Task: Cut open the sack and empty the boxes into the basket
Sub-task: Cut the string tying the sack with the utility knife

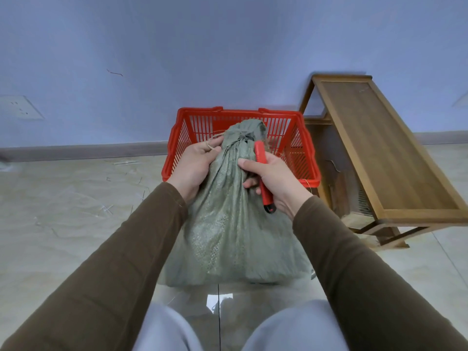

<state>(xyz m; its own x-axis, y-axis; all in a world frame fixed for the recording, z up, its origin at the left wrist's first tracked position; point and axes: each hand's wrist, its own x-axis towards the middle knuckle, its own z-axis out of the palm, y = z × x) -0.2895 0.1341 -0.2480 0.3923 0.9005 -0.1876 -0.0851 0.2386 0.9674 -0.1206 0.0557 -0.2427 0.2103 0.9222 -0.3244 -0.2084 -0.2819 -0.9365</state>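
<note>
**Operator:** Head view. Where do we stand?

**Technician:** The sack (228, 224) stands upright on the floor (63, 224) between our knees, its tied neck just in front of the red basket (177, 138). Our left hand (195, 165) grips the neck, fingers curled round the gathered cloth, with a loop of twine (211, 146) across them. Our right hand (273, 183) has its fingers clamped on the red cutter (262, 173), thumb pressed to the sack. We cannot tell whether a blade is out.

**Operator:** How do we make the cut well?

**Technician:** We judge it best to keep the neck taut with the left hand and cut at the tie, drawing away from the left fingers — never toward them. No boxes show yet, so a shallow cut seems wise.

**Operator:** Edges and room?

**Technician:** The basket rim lies just behind the sack's top; the wooden bench (379, 153) stands close on the right, near the basket's corner. The floor to the left looks open — we would tip from that side.
</note>
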